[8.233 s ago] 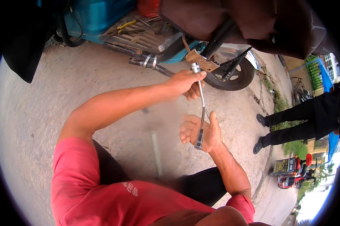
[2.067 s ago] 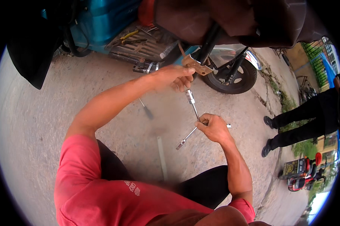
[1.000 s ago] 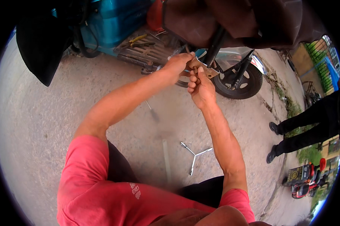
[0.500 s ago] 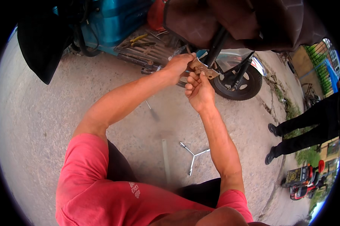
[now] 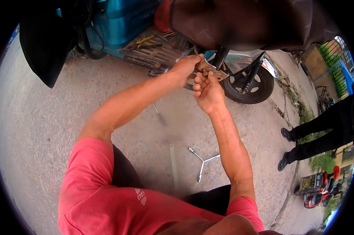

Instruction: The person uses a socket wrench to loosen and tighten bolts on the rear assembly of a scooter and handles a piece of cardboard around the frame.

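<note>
A tan metal bracket (image 5: 213,71) sticks out from the scooter's frame beside the front wheel (image 5: 249,84). My left hand (image 5: 186,66) reaches in from the left and grips the bracket's near end. My right hand (image 5: 206,92) sits just below it, fingers curled up and pinching at the bracket's lower edge; what the fingertips hold is hidden. A silver Y-shaped socket wrench (image 5: 202,163) lies on the concrete near my knee, away from both hands.
A teal scooter body (image 5: 122,23) and its footboard with yellow-handled pliers (image 5: 145,40) stand at the back. A thin screwdriver (image 5: 159,116) lies on the ground. Another person's dark-trousered legs (image 5: 322,135) stand at the right; a red scooter (image 5: 320,190) is parked beyond.
My right hand held the Y-shaped wrench, set it down on the concrete, then rose to the bracket beside my left hand. Both hands have stayed there over the last second.
</note>
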Action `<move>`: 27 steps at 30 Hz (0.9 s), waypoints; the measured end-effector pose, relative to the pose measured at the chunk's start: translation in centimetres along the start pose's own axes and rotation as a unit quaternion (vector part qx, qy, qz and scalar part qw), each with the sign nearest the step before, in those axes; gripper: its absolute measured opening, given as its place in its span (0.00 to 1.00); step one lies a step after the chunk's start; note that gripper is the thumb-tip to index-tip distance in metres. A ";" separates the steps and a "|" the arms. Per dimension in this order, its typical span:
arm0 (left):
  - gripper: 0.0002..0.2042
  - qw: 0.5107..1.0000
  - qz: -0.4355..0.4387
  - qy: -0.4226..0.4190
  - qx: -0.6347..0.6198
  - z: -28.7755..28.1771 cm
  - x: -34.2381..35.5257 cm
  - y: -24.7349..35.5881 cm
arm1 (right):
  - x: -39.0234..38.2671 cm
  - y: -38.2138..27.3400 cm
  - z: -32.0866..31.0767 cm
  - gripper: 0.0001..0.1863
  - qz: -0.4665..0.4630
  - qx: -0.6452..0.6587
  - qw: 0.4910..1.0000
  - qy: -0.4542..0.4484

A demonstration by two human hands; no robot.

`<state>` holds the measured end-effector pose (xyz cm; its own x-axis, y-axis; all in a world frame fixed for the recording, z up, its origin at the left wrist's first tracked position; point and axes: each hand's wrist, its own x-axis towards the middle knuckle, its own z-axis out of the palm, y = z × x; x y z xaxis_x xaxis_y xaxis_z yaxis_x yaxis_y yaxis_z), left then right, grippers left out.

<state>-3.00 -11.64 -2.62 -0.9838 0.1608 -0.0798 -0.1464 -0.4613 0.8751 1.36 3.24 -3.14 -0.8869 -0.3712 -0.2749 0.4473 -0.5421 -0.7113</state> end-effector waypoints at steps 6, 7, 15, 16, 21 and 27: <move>0.14 1.000 -0.001 0.007 0.013 0.6 -0.8 0.6 | -0.2 0.1 0.6 0.09 -0.101 -0.136 0.982 0.080; 0.14 1.000 -0.002 0.007 0.013 0.7 -0.9 0.6 | -0.2 0.3 0.7 0.09 -0.117 -0.157 0.976 0.092; 0.14 1.000 0.002 -0.003 0.013 0.0 -0.1 0.1 | -0.4 -0.2 0.7 0.21 0.001 -0.114 0.992 0.060; 0.14 1.000 0.001 0.005 0.015 0.3 -0.3 0.2 | -0.3 -0.1 0.5 0.19 -0.008 -0.084 0.995 0.052; 0.13 1.000 -0.003 0.010 0.014 0.4 -0.6 0.3 | 0.0 0.1 0.4 0.13 -0.071 -0.075 0.993 0.050; 0.14 1.000 -0.004 0.014 0.002 0.4 -0.4 0.1 | -0.6 0.5 1.2 0.10 -0.094 -0.095 0.985 0.105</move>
<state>-2.62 -11.41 -2.34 -0.9850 0.1405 -0.0998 -0.1539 -0.4565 0.8763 2.25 2.31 -2.54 -0.9652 -0.1037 -0.2402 0.2613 -0.4273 -0.8655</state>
